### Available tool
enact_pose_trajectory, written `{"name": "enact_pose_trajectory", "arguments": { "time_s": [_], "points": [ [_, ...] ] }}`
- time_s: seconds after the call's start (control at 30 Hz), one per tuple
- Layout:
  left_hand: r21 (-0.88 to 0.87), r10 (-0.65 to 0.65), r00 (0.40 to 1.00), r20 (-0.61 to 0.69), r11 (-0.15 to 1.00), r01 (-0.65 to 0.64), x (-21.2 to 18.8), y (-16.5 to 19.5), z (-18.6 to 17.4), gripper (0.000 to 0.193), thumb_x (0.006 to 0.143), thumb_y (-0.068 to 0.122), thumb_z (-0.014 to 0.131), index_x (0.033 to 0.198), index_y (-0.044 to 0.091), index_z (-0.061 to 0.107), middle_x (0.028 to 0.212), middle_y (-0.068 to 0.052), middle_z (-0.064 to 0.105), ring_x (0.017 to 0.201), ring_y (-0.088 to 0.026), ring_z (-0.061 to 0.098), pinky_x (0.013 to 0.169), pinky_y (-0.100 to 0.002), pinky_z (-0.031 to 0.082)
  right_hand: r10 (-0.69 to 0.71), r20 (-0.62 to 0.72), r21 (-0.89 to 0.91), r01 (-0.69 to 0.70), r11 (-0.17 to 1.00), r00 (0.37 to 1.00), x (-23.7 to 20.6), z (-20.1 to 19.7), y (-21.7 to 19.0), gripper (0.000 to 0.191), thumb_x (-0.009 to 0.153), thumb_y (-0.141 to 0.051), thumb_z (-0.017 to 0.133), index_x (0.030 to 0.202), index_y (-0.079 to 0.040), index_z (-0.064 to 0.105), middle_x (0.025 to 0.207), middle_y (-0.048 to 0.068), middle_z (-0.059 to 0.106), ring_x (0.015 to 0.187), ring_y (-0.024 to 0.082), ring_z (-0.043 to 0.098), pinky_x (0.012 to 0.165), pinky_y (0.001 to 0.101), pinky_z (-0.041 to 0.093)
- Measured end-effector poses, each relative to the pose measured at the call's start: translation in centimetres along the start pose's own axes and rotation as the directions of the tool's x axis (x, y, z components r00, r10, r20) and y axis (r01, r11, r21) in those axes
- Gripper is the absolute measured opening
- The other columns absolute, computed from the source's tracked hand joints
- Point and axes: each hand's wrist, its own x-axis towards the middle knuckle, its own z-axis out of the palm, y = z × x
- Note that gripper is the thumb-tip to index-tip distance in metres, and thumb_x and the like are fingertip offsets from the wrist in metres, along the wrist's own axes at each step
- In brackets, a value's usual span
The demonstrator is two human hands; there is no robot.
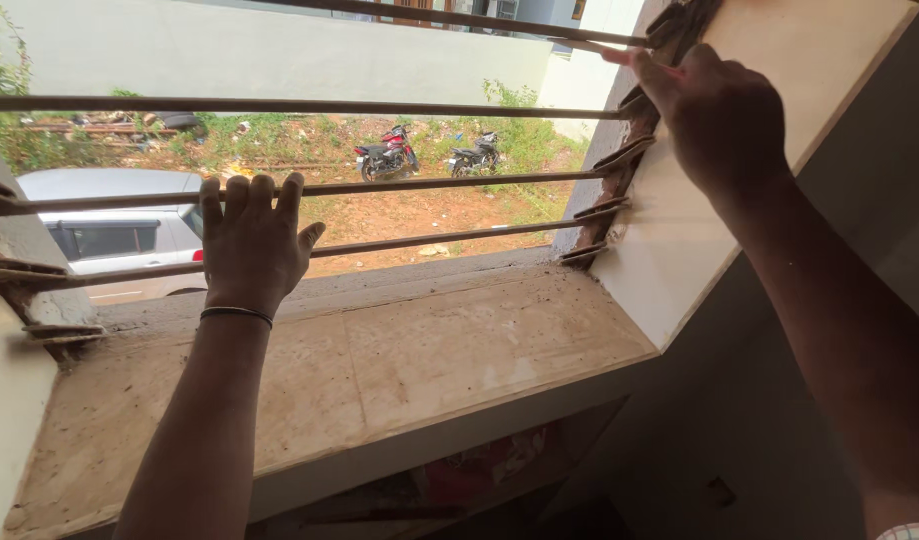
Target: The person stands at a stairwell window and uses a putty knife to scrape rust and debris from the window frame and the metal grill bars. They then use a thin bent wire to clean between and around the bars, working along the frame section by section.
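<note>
The left hand (pixel 251 242) lies flat, fingers apart, against a window bar (pixel 429 183) above the sill (pixel 379 360); the right hand (pixel 724 120) pinches the top bar's end (pixel 619 42) at the crumbling right jamb (pixel 669 230), where loose masonry could let it slip.

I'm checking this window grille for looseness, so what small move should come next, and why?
Probably a gentle push and pull with the left hand, which lies flat against the middle bars. The right hand is up at the top bar's end, where broken brick shows around the bar ends at the wall, so any play should be felt there.
</note>
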Motion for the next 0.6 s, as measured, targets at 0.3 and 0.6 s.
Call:
{"name": "enact_pose_trajectory", "arguments": {
  "time_s": [0.3, 0.6],
  "points": [
    [-0.152, -0.173, 0.983, -0.054, 0.975, 0.163, -0.9, 0.2, 3.9, 0.064, 0.086, 0.061, 0.08, 0.122, 0.009, 0.069, 0.115, -0.013, 0.066, 0.124, -0.032, 0.055, 0.118, -0.052, 0.027, 0.064, 0.234, -0.048, -0.055, 0.997, 0.97, -2.1, 1.8, 3.2, 0.021, 0.116, -0.01, 0.069, 0.137, -0.009, 0.07, 0.086, 0.017, 0.062, 0.077, 0.034, 0.066, 0.063, 0.0439, 0.052],
    [-0.248, -0.17, 0.962, -0.212, 0.962, 0.116, -1.3, 1.5, 3.7, 0.05, 0.086, 0.048, 0.085, 0.11, 0.007, 0.069, 0.114, -0.012, 0.063, 0.129, -0.029, 0.05, 0.117, -0.048, 0.029, -0.081, 0.085, 0.266, 0.056, 0.962, 0.993, -3.7, 3.2, 10.4, 0.028, 0.112, 0.01, 0.051, 0.139, 0.007, 0.055, 0.117, 0.028, 0.068, 0.106, 0.039, 0.068, 0.092, 0.044, 0.056]
  ]
}}
